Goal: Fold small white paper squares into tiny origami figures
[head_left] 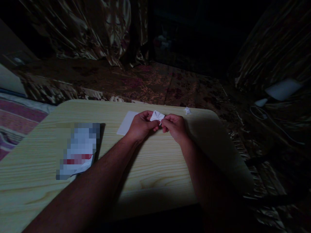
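A small folded white paper piece (pixel 157 116) with creases meeting at its centre is held just above the light wooden table (pixel 150 168). My left hand (pixel 141 125) pinches its left side, fingers closed. My right hand (pixel 174 126) pinches its right side, fingers curled. Just behind my left hand a flat white sheet of paper (pixel 126 123) lies on the table. A tiny finished folded white paper shape (pixel 187 110) sits near the table's far edge, to the right of my hands.
A blurred packet or booklet (pixel 79 150) lies on the table's left part. Patterned dark fabric (pixel 150 84) covers the floor beyond the table. At the right, a white object (pixel 283 89) and a cable (pixel 272 121) rest in the dim area.
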### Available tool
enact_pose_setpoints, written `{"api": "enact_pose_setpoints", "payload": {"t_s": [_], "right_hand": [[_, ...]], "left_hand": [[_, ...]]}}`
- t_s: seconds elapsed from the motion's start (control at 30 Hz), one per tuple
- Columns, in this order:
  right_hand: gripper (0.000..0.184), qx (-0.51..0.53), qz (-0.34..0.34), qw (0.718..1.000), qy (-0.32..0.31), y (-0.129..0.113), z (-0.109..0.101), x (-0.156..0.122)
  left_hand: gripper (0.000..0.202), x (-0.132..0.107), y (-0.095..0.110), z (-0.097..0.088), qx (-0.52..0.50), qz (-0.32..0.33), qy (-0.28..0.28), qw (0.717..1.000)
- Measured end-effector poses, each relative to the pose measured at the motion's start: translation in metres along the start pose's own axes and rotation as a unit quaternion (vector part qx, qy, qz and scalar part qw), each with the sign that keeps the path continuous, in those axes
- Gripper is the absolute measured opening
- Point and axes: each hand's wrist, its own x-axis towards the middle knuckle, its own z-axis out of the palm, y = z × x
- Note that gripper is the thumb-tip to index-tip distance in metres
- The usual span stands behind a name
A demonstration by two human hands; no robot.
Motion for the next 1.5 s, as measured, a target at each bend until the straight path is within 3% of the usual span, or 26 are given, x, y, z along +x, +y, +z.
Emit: {"api": "enact_pose_setpoints", "payload": {"t_s": [0.5, 1.0, 1.17, 1.5], "right_hand": [[0.015, -0.052, -0.018, 0.998, -0.030, -0.001, -0.003, -0.002], [0.016, -0.063, -0.038, 0.997, 0.039, -0.003, 0.001, -0.001], [0.015, -0.053, -0.032, 0.998, 0.026, -0.003, 0.002, -0.002], [0.009, -0.058, -0.038, 0.997, 0.035, -0.004, 0.005, -0.003]], "left_hand": [[0.036, 0.001, 0.000, -0.005, 0.008, -0.020, -0.040, 0.999], [0.043, -0.002, 0.000, 0.004, 0.034, 0.015, -0.002, 0.999], [0.043, -0.002, -0.001, 0.001, 0.053, 0.035, 0.011, 0.998], [0.037, -0.003, 0.004, 0.006, 0.087, 0.036, -0.016, 0.995]]}}
